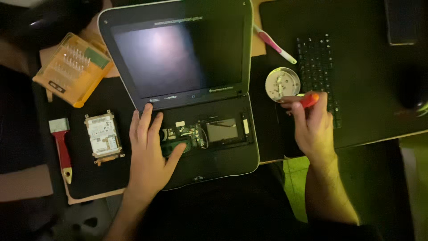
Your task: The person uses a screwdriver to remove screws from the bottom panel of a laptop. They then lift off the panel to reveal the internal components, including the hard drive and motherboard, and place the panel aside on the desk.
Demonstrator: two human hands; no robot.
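A small laptop (232, 158) lies open before me with its keyboard removed, so the circuit board and parts (196, 131) show inside the base. My left hand (149, 149) rests flat on the left of that open base, thumb on the green board. My right hand (312, 122) is to the right of the laptop, closed around a red-handled screwdriver (309, 100). Its fingertips are at the edge of a small round dish (282, 83) holding several tiny screws.
A detached black keyboard (317, 67) lies right of the dish. A hard drive (103, 135), a red-handled brush (61, 145) and an orange bit case (73, 68) lie to the left. A pink and white toothbrush (274, 43) lies behind the dish. A dark mat (370, 53) covers the right.
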